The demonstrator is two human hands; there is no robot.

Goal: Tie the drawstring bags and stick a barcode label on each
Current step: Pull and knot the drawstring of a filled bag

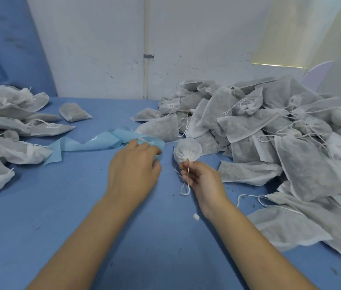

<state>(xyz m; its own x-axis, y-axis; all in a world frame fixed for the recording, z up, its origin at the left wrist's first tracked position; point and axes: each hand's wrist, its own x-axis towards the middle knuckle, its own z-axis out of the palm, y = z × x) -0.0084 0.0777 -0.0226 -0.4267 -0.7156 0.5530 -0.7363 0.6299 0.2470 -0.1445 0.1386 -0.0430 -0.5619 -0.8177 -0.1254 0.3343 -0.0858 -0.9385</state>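
- The blue-covered table (60, 206) fills the lower view, its cloth speckled with dark crumbs, most of them near the right-hand heap.
- A white wall (94, 49) stands behind it, scuffed and cracked in the paint.
- A blue cloth (8, 42) hangs down the left corner to the table's far edge.
- A pale yellow translucent sheet (291, 32) hangs at the upper right.
- A large heap of filled grey bags (280, 126) covers the right side of the table, white cords trailing among them.
- A smaller heap (4, 126) lies along the left edge; one labelled bag (52, 126) on it shows a white barcode sticker.
- A white pipe (146, 38) runs down the wall, held by a metal bracket (148, 56).
- A light blue backing strip (94, 141) lies crumpled across the table's middle.
- The left hand (134, 166) lies palm down over the strip's right end, fingers bent; I cannot tell whether they pinch anything.
- The right hand (203, 178) pinches the gathered neck of the drawstring bag (187, 149), which sits mid-table between strip and large heap.
- Its cord (187, 181) hangs in a loop across that palm.
- A single bag (74, 111) lies apart near the far edge.
- A small white scrap (196, 217) lies beside the right wrist.
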